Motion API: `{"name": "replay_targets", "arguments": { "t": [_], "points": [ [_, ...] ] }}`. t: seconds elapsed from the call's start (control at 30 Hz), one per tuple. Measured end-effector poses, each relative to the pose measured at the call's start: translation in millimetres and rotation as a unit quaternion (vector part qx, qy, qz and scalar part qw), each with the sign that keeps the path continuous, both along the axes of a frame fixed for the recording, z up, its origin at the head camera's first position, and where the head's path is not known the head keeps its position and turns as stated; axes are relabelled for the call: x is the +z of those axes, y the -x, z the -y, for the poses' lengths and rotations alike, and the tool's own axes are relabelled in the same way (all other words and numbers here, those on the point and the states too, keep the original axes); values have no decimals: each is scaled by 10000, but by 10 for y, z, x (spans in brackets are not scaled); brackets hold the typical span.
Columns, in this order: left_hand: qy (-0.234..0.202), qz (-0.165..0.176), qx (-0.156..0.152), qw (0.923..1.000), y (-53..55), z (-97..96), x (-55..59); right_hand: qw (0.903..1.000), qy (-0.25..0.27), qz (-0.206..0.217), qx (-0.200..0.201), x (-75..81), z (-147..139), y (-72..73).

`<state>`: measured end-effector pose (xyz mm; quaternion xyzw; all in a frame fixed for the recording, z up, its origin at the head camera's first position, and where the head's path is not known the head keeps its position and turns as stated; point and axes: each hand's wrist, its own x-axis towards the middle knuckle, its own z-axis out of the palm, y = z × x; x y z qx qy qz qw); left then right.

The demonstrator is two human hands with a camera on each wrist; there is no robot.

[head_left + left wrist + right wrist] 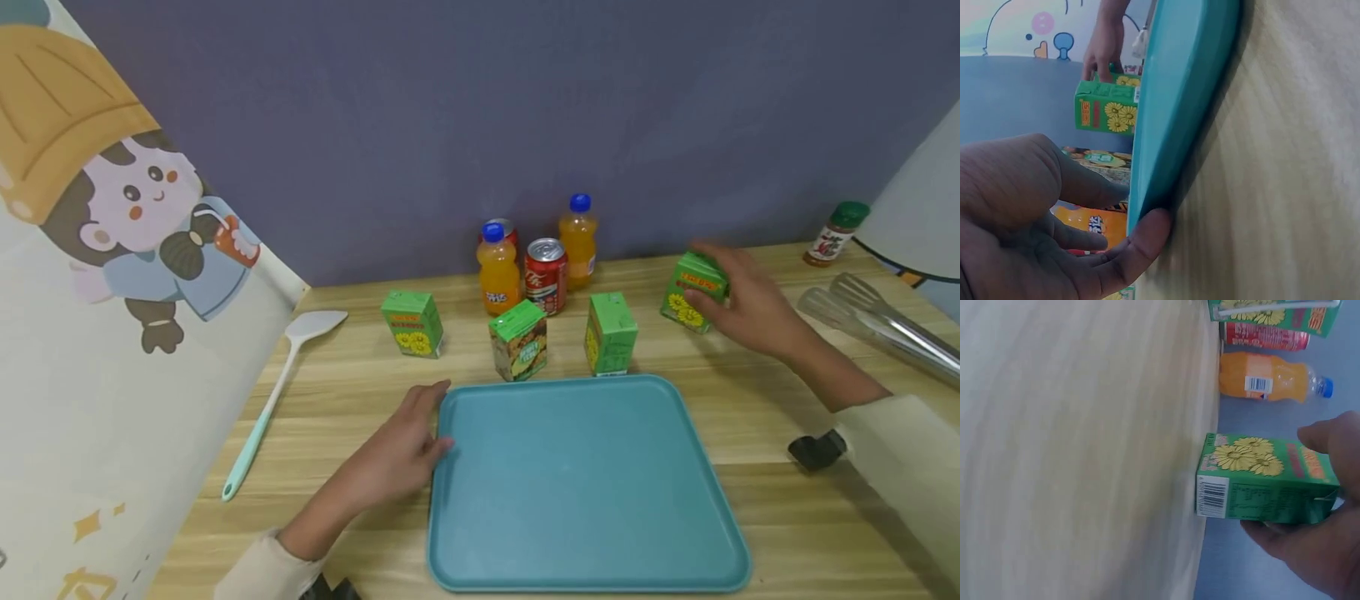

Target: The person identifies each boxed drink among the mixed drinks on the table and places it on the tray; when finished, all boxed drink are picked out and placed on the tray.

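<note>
My right hand (753,304) grips a green drink carton with yellow flowers (686,310) at the back right. In the right wrist view, thumb and fingers lie on opposite sides of this carton (1254,487). My left hand (393,454) rests at the left edge of a blue-green tray (577,483), its fingers spread. Seen from the left wrist, a fingertip (1154,228) touches the tray's outer corner. Behind the tray stand a flowered carton (611,335), a brown-and-green carton (519,342) and another flowered carton (412,325).
Two orange drink bottles (499,271) and red cans (547,275) stand near the back wall. A white spatula with a mint handle (277,392) lies at the left. Metal tongs (892,325) and a green-capped spice jar (834,235) are at the right.
</note>
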<state>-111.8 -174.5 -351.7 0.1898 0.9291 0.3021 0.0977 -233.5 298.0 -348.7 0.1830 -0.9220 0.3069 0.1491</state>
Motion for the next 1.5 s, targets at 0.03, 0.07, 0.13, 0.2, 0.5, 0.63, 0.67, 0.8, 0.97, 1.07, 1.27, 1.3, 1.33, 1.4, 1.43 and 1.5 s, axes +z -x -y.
{"name": "replay_targets", "arguments": {
  "t": [0.03,0.07,0.13,0.2,0.5,0.63,0.67,0.8,0.97,1.07,1.27,1.3,1.33,1.4,1.43,1.5],
  "points": [
    [19,-35,-5,10000,7,-3,-17,10000,23,26,-17,-21,-4,10],
    [55,-87,-12,9999,14,-5,-34,10000,55,56,-43,-39,-7,18],
    [108,-158,-40,9998,28,-5,-61,9999,85,77,-121,-66,-18,30],
    [160,-267,-94,9995,44,-2,-76,9997,119,66,-212,-80,-35,40],
    [129,-212,-147,9996,83,2,-91,9967,512,260,-579,-89,-63,14],
    [57,-90,-164,9998,88,6,-111,9933,796,461,-701,-115,-68,-1],
    [41,-83,-170,9998,89,6,-116,9927,812,478,-755,-125,-73,-2],
    [52,-98,-188,9998,87,1,-135,9900,891,476,-981,-166,-82,-8],
    [75,-146,-155,9997,74,-5,-151,9870,1021,368,-1188,-165,-43,-37],
    [79,-85,-150,9998,72,-5,-152,9861,1084,228,-1237,-113,-7,-68],
    [38,48,-112,9999,75,7,-146,9872,1312,-114,-897,109,145,-165],
    [22,45,-106,9999,74,9,-145,9870,1386,-153,-802,160,184,-187],
    [16,32,-104,9999,75,11,-147,9865,1470,-184,-701,212,224,-209],
    [12,-18,-102,9999,75,14,-154,9847,1634,-191,-572,324,305,-267],
    [11,-49,-100,9999,76,15,-156,9831,1747,-169,-518,381,343,-298],
    [12,-108,-94,9999,77,14,-158,9796,1961,-98,-439,489,416,-369]
  ]
}}
